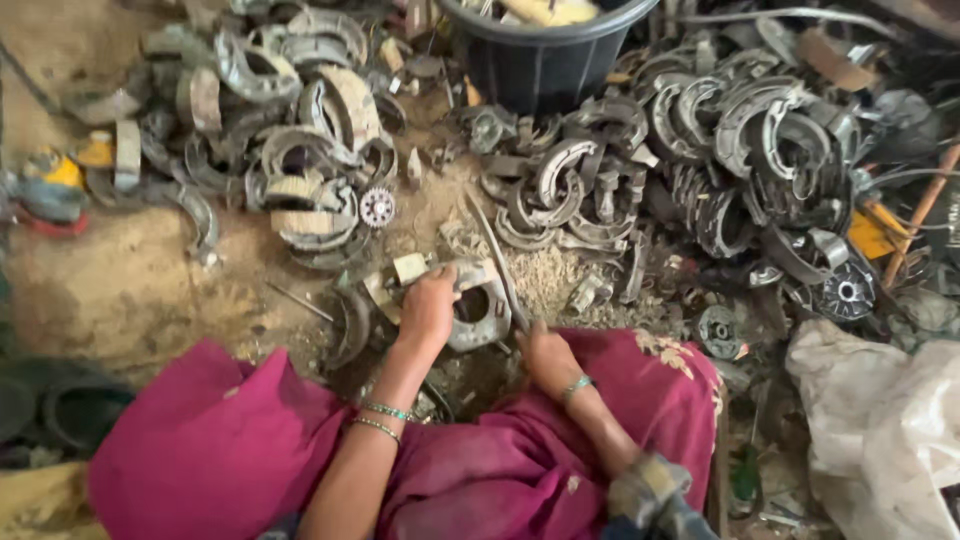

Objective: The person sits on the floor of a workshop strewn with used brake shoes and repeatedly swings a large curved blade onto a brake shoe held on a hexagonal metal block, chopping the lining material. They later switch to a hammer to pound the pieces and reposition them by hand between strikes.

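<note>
My left hand presses down on a curved grey brake shoe lying on the dirt floor just in front of my knees. My right hand grips the near end of a long thin metal rod, which slants up and away to the left past the brake shoe. Both wrists carry bangles, and magenta cloth covers my lap below the hands.
Heaps of worn brake shoes lie at the far left and far right. A black plastic tub stands at the top middle. A small toothed gear lies in the dirt. A white sack sits at the right.
</note>
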`<state>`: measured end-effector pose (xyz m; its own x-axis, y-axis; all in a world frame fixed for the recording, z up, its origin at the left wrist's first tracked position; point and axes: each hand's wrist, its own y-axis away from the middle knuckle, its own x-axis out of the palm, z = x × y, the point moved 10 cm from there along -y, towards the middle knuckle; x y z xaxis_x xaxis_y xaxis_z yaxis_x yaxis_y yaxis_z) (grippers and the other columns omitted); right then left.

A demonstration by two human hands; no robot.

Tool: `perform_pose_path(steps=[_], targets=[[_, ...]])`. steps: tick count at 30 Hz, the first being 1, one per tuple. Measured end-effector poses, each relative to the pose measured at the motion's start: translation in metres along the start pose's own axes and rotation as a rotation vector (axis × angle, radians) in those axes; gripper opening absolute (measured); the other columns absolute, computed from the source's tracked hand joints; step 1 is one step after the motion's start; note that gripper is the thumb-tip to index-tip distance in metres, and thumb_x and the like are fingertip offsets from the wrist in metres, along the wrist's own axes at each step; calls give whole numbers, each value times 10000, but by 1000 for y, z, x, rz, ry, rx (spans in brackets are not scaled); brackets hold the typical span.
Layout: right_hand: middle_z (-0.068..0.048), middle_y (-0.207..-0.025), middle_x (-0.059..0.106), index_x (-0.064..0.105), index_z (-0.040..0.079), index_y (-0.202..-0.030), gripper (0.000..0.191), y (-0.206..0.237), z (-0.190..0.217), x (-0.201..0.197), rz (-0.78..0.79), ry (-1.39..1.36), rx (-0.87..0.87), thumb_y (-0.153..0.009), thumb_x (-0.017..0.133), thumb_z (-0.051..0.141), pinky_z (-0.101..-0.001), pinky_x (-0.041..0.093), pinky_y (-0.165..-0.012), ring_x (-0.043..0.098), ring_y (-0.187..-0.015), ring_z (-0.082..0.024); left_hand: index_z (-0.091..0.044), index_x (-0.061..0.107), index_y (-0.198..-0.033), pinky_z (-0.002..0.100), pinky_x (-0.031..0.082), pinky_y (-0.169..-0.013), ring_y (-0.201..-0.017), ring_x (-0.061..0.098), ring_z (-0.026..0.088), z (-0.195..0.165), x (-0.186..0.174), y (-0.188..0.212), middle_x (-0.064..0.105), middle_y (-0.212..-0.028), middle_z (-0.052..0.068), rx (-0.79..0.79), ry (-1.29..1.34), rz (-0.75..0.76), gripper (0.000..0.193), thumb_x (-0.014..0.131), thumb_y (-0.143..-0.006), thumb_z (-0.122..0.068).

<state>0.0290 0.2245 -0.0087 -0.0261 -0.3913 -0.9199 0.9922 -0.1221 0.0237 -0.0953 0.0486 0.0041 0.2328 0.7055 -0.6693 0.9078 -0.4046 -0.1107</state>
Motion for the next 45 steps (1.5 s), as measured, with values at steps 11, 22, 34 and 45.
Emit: perform_pose_path(steps=[11,22,34,45], targets=[[-17,-735,597,477,50,-1137,192,43,60,-219,-665,-854,-77,-1096,460,237,-258,488,-441,565,-517,-80,-19,664,-1189,472,557,-831,-984,703,383,-3,2,7,692,-1126,212,46,-74,-6,297,633,-896,-62],[-138,-658,644,543,9,-1122,309,29,-3,-17,-66,-71,203,-1038,565,306,-440,500,-478,618,-554,-294,-9,665,-1175,460,570,-846,-1009,703,378,-6,1,-3,707,-1111,209,77,-126,-73,253,606,-930,-38],[-84,-782,616,521,62,-1145,233,67,38,-136,-567,-581,27,-1130,536,294,-336,496,-548,596,-629,-192,7,659,-1228,482,557,-832,-983,692,409,-5,2,4,692,-1078,234,49,-125,-27,330,686,-905,-54],[-100,-697,638,549,30,-1092,236,58,9,-116,-173,-557,617,-1043,504,256,-375,461,-430,570,-513,-194,-9,665,-1156,475,556,-891,-1049,692,386,1,10,-2,706,-1084,218,-9,-151,63,167,646,-992,-35]])
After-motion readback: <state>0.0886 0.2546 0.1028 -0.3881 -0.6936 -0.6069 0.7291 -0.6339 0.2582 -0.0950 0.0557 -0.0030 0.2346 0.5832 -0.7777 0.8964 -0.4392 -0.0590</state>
